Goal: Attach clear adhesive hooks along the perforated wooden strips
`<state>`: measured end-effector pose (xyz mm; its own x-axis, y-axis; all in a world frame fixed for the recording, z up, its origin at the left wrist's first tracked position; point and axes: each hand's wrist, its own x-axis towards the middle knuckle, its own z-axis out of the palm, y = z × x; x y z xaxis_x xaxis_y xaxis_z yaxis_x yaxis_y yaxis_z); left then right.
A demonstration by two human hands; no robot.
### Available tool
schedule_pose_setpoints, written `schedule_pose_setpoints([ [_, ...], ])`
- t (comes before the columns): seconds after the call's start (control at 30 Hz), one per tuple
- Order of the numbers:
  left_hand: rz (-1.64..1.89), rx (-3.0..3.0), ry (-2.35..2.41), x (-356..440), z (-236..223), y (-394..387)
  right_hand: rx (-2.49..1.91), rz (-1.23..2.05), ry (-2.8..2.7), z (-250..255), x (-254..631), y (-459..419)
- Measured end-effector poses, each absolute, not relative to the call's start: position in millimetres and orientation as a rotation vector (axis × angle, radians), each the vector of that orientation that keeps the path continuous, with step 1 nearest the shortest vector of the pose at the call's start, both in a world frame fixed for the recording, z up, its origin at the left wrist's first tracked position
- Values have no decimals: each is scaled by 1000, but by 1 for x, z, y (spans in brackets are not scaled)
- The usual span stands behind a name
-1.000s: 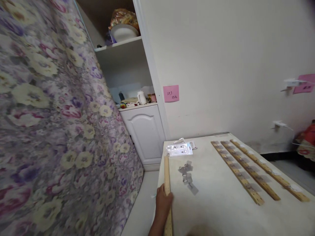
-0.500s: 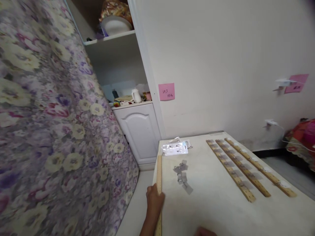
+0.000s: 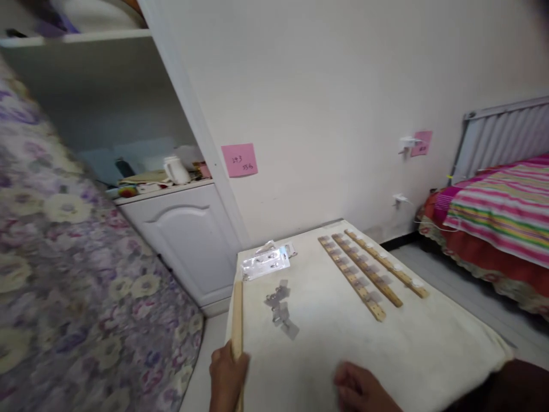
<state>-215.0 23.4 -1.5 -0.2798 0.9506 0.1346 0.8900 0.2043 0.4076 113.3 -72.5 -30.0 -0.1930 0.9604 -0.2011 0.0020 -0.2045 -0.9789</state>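
Gripping the wooden strip [image 3: 237, 315], left hand [image 3: 229, 369] hides part.

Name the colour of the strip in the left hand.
The strip is light tan; it shows best in the head view.

Only a sliver at the bottom edge 0.5 s ago, the right hand [image 3: 360, 386] has come up, blurred, over the worktop [image 3: 309, 349] at lower right of centre. The view has swung right: a bed [image 3: 484, 237] with a striped cover [image 3: 506, 197] and headboard [image 3: 506, 134] now shows at the right edge, the 3 wooden strips [image 3: 368, 268] sit nearer the centre, and the floral curtain [image 3: 81, 286] fills less of the left.
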Motion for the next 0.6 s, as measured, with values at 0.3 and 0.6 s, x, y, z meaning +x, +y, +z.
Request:
schedule_pose_setpoints([
  [0.3,603,1791,2311,-219,-5,31,-1906,511,-1287,-19,248,-51],
  [0.6,750,1656,2236,-220,7,13,-2268,336,-1368,-4,233,-19],
])
